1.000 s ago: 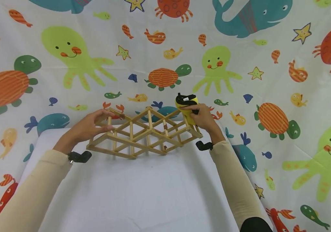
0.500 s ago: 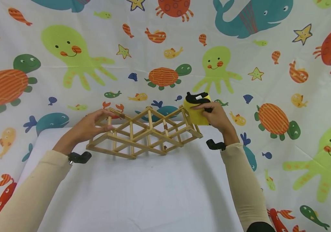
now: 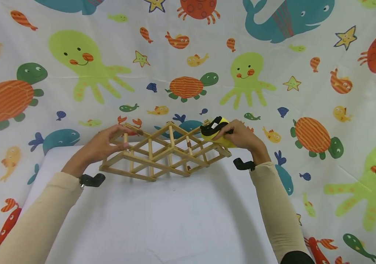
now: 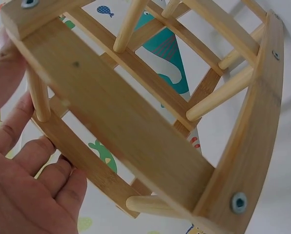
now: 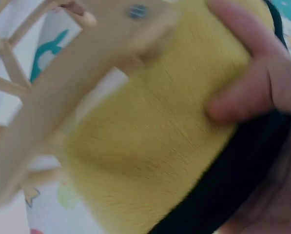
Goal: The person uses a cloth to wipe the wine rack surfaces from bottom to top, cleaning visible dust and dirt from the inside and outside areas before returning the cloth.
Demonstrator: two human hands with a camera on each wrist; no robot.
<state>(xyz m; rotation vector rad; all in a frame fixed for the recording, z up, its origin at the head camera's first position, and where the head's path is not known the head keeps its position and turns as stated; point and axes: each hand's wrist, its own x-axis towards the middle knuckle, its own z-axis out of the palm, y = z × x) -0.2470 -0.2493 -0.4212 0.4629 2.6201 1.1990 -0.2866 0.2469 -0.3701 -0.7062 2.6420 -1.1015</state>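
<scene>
A lattice-like wooden rack (image 3: 171, 149), made of slats, dowels and metal bolts, stands on a white surface. My left hand (image 3: 97, 146) grips its left end; in the left wrist view the fingers (image 4: 18, 146) reach round a dowel beside the end slat (image 4: 121, 112). In my right hand (image 3: 244, 135) is a bunched yellow cloth (image 3: 210, 135) with a black edge, held at the rack's right end. The right wrist view has the cloth (image 5: 160, 122) against or very near a slat (image 5: 62, 92), somewhat blurred, with my thumb pressing on it.
The white-covered table (image 3: 161, 220) stretches in front of the rack towards me. Behind it hangs a white curtain (image 3: 181, 62) printed with sea animals. A black wrist camera (image 3: 91, 179) sits on the left wrist, another (image 3: 243, 164) on the right.
My right hand first moved right and away from the rack's end with the cloth, then the cloth tipped lower and left over the slats. Left hand and rack stay in place.
</scene>
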